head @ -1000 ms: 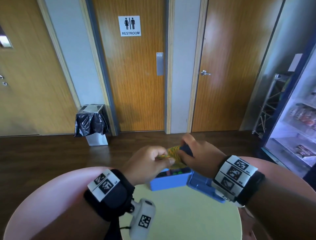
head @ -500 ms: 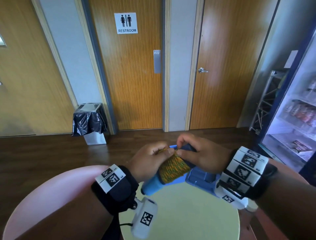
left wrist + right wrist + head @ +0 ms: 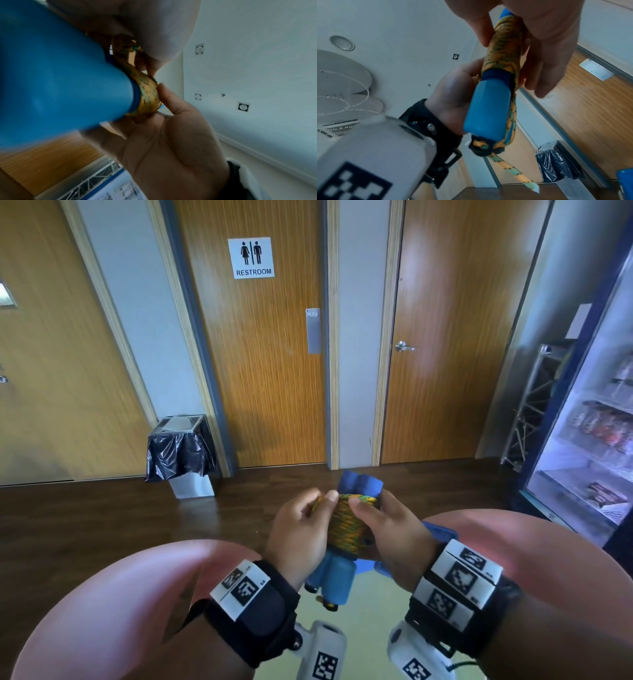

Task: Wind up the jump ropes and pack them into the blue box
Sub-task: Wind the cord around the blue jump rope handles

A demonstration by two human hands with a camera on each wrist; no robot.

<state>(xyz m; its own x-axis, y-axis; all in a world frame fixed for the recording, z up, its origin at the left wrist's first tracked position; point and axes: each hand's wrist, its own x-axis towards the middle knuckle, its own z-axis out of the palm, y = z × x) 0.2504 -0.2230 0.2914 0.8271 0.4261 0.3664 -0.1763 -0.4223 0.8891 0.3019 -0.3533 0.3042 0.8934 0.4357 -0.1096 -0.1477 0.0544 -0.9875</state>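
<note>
Orange-green jump rope [image 3: 344,527] wound round blue handles [image 3: 330,578], seemingly upright

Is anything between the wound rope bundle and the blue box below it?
Nothing visible. Both hands, left hand and right hand, hold the jump rope bundle above the table; the blue box is mostly hidden behind the right hand.

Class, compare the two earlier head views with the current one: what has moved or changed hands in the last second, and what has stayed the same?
The wound jump rope has been lifted off the blue box and turned from slanted to nearly upright, its blue handles pointing down toward the person. Both the left hand and the right hand kept their grip on the rope coil. The table is unchanged.
</note>
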